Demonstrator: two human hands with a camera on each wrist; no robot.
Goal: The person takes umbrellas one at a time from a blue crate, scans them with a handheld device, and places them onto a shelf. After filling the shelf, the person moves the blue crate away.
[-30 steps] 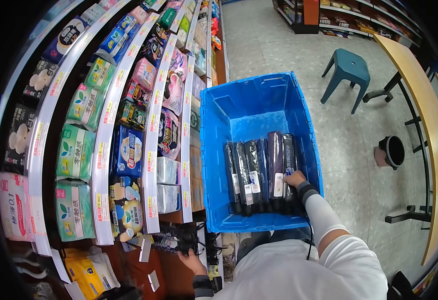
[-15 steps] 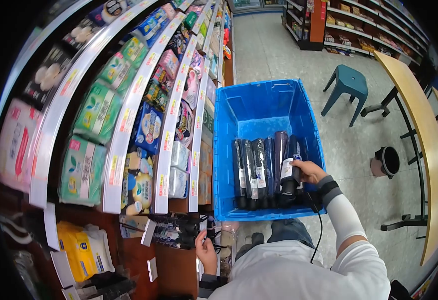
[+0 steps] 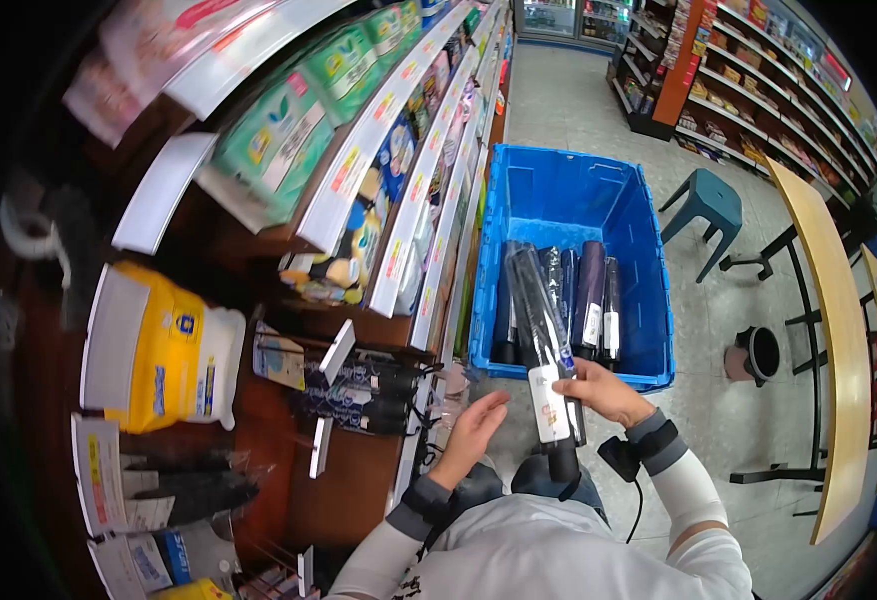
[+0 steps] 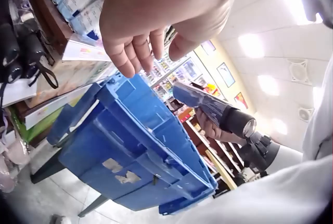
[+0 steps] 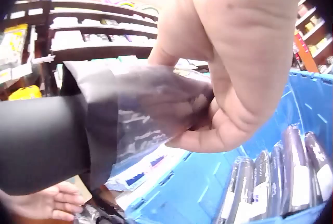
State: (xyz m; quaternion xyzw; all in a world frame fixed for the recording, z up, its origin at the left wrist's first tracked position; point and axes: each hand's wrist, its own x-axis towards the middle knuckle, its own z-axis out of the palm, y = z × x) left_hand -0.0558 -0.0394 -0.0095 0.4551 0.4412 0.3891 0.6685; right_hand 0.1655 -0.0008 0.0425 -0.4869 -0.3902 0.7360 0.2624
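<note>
My right hand grips a dark folding umbrella in a clear plastic sleeve with a white label. The umbrella slants over the near edge of a blue bin, its black handle end pointing down toward my body. In the right wrist view, thumb and fingers curl round the sleeved umbrella. My left hand is held in the air left of the handle, fingers relaxed and holding nothing. Several more sleeved umbrellas stand side by side in the bin. Other dark umbrellas hang on shelf hooks near my left hand.
Shelves of packaged goods run along the left, with a yellow pack low down. A green stool, a small dark bucket and a long wooden table stand to the right.
My right hand has lifted an umbrella out of the bin and brought it toward my body. My left hand has moved from the hanging umbrellas toward it. The view has turned left.
</note>
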